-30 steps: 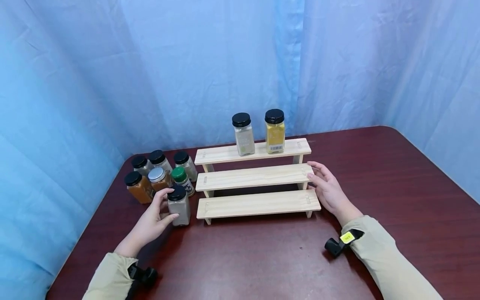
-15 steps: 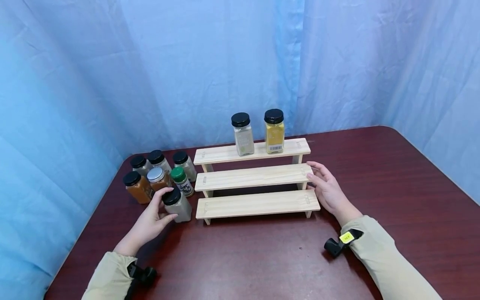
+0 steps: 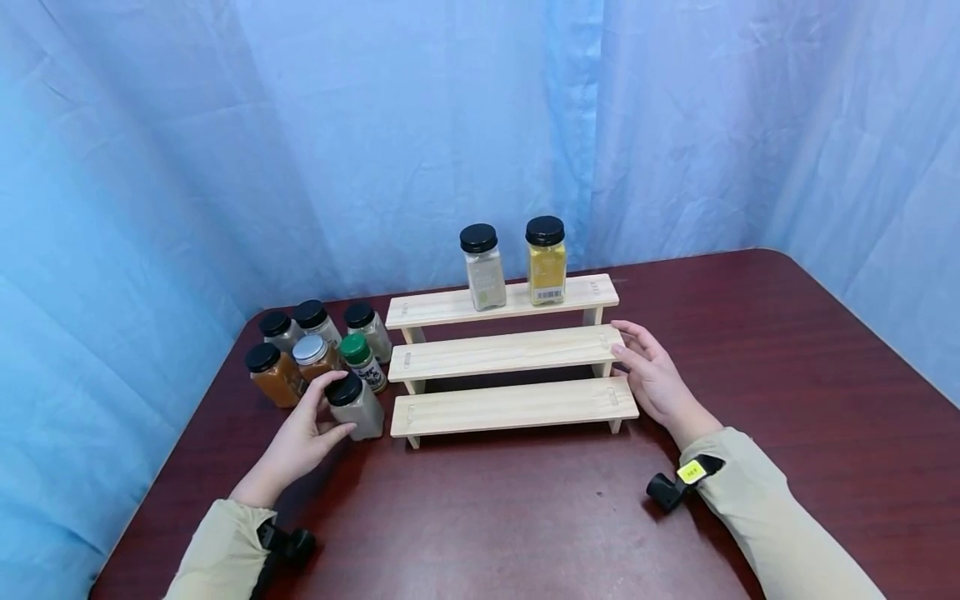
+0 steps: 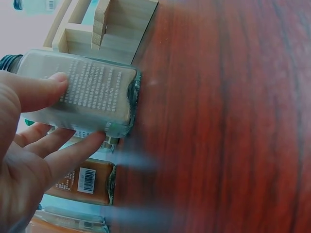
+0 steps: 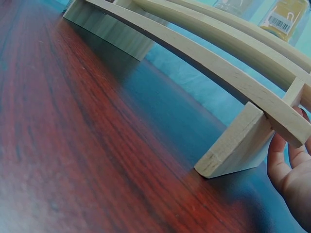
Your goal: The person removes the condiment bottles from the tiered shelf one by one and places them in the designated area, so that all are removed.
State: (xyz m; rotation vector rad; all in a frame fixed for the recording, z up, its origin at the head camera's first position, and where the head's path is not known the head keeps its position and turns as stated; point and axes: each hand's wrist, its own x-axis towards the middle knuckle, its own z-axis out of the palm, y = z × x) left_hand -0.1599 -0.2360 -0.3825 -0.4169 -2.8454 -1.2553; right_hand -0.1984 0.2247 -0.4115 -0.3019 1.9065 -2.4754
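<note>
My left hand holds a square spice jar of greyish powder with a black lid, just left of the rack's lowest step. In the left wrist view the thumb lies on one side of this jar and the fingers on the other. The three-step wooden rack stands mid-table. My right hand grips the right end of its middle step; in the right wrist view its fingers are partly hidden by the rack. On the top step stand a pale powder jar and a yellow powder jar.
Several jars crowd the left of the dark red table, among them an orange-brown jar, a silver-lidded jar and a green-capped shaker. Blue curtains hang behind and at both sides.
The jar in my left hand has tilted and shifted slightly back, toward the green-capped shaker. My right hand stays at the rack's end. The whole scene has shifted slightly in the head view.
</note>
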